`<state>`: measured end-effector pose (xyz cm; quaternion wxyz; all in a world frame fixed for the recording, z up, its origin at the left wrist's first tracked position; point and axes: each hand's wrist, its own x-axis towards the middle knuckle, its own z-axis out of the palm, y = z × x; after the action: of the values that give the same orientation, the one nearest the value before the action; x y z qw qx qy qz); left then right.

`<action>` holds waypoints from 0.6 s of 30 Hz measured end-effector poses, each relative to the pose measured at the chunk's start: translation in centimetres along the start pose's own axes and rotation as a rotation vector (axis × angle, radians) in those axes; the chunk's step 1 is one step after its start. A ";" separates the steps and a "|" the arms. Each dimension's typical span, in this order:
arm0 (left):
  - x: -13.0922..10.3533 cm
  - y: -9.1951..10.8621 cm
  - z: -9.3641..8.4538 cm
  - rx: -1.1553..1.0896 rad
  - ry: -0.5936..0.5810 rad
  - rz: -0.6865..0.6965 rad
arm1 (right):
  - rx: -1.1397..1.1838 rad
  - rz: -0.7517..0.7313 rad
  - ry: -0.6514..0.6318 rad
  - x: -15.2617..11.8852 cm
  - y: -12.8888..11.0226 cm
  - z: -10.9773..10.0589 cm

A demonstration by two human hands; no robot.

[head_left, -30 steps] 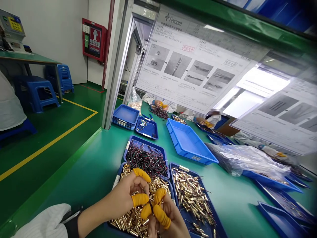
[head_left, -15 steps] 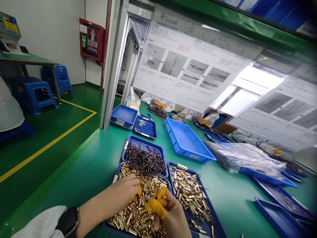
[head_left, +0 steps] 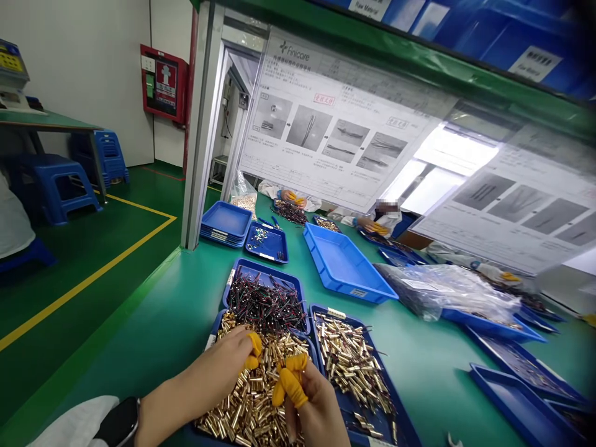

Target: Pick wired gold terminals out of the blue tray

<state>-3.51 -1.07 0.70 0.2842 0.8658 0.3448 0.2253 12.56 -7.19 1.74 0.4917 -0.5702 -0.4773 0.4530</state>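
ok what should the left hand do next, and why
I'd probably have the left hand dip its fingers and take one piece from the pile of gold-coloured tubes. It is right at that pile, while the right hand has its fingers drawn together, perhaps on something small, though that's hard to tell.

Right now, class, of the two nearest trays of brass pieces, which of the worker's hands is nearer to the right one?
Right. The right hand is at the right tray's left edge; the left hand is farther left, over the left tray.
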 end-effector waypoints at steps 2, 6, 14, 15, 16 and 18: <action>0.1 0.2 0.1 -0.158 0.071 -0.106 | -0.044 -0.024 0.019 0.0 0.4 0.1; 0.5 1.1 0.1 -0.398 0.161 -0.126 | -0.064 -0.072 0.040 -0.1 0.9 0.4; 0.7 1.3 0.0 -0.536 0.172 -0.169 | -0.134 -0.125 0.115 -0.2 0.6 0.2; 0.7 1.3 0.0 -0.542 0.172 -0.176 | -0.145 -0.123 0.120 -0.2 0.7 0.1; 0.7 1.3 0.0 -0.546 0.170 -0.176 | -0.154 -0.123 0.118 -0.2 0.7 0.1; 0.7 1.3 0.0 -0.547 0.166 -0.162 | -0.166 -0.127 0.105 -0.2 0.9 0.0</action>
<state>-2.43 -1.36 1.67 0.4948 0.7055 0.3613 0.3562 12.59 -7.42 0.85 0.4949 -0.6006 -0.5219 0.3492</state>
